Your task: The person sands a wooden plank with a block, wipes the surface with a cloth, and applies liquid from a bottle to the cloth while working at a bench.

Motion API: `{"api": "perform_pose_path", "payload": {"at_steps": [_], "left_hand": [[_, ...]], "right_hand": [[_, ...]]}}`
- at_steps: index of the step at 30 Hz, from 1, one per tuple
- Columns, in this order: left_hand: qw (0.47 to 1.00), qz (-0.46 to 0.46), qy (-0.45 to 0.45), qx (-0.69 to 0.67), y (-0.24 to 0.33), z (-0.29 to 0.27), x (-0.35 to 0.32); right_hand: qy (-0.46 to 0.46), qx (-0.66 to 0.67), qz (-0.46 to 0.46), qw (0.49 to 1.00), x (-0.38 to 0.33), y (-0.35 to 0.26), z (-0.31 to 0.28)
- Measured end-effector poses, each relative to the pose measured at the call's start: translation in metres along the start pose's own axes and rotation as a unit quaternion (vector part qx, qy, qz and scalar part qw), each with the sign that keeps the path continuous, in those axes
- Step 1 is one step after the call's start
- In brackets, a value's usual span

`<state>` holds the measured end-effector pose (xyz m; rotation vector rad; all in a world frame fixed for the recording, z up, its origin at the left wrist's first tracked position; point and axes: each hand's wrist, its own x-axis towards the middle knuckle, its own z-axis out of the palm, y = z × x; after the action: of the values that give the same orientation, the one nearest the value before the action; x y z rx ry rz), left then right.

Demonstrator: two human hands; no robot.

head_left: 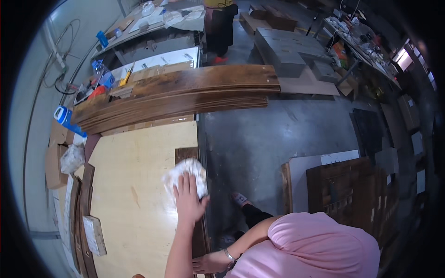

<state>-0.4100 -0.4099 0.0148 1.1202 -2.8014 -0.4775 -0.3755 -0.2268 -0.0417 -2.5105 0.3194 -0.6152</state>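
Note:
My left hand [189,197] lies flat on a crumpled white cloth [197,172], with its fingers stretched out and the thumb apart. Under the cloth runs a narrow dark-brown wooden plank [186,153], set along the right edge of a pale plywood tabletop [139,171]. My right hand [211,263] reaches in from the right, a bracelet at its wrist. Its fingers stretch leftward over the near part of the plank; the fingertips are partly hidden behind my left forearm.
A stack of brown planks [185,88] crosses the table's far end. A blue-and-white bottle [67,120], a white block [94,235] and long brown strips [85,204] line the left side. Dark wooden panels [343,185] stand to the right. Another person [220,28] stands beyond the planks.

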Motion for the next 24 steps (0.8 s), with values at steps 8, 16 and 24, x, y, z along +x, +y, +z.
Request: {"api": "perform_pose_path", "payload": {"at_steps": [8,16,24], "left_hand": [[0.999,-0.028,0.012,0.016,-0.01,0.002,0.038],[0.999,-0.044,0.018,0.021,0.004,0.012,0.029],[0.854,-0.286,0.205,-0.384,-0.007,-0.004,-0.21]], "right_hand": [[0.011,-0.005,0.036,0.999,-0.007,0.007,0.006],[-0.138,-0.058,0.062,0.987,-0.001,-0.001,-0.005],[-0.012,0.133,0.131,0.982,0.01,0.001,-0.03]]}}
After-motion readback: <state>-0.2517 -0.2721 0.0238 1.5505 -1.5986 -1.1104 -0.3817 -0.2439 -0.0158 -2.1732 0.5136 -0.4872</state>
